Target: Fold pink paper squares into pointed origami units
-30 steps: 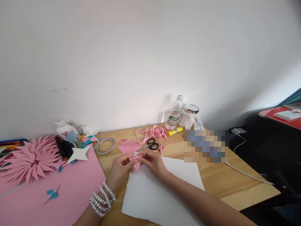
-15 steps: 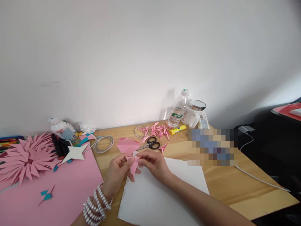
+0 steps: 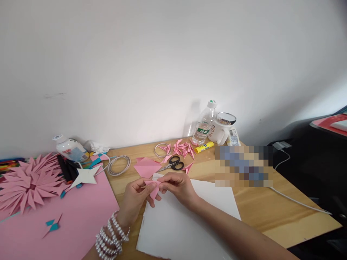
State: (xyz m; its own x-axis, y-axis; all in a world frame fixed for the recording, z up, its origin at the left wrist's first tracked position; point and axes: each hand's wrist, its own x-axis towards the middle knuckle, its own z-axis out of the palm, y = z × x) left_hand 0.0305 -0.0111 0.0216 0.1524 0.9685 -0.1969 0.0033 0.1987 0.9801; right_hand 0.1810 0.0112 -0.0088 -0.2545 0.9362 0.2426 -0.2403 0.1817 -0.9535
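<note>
Both hands meet over a white sheet [image 3: 187, 224] on the wooden desk [image 3: 260, 209]. My left hand [image 3: 135, 200], with pearl bracelets on the wrist, and my right hand [image 3: 179, 186] pinch a small folded pink paper piece [image 3: 154, 187] between their fingertips. Just behind the hands lie a pink folded square [image 3: 146, 167], black-handled scissors [image 3: 173, 164] and a cluster of finished pink folded pieces [image 3: 180, 148].
A large pink sheet [image 3: 54, 231] covers the left of the desk, with a big pink paper flower [image 3: 25, 182] and a white paper star [image 3: 84, 177]. A water bottle [image 3: 203, 124], mug [image 3: 221, 128], yellow glue stick [image 3: 204, 147] and coiled cable [image 3: 118, 165] stand at the back.
The view has shifted a little. My hands keep working the pink piece, which has turned slightly between the fingers.
</note>
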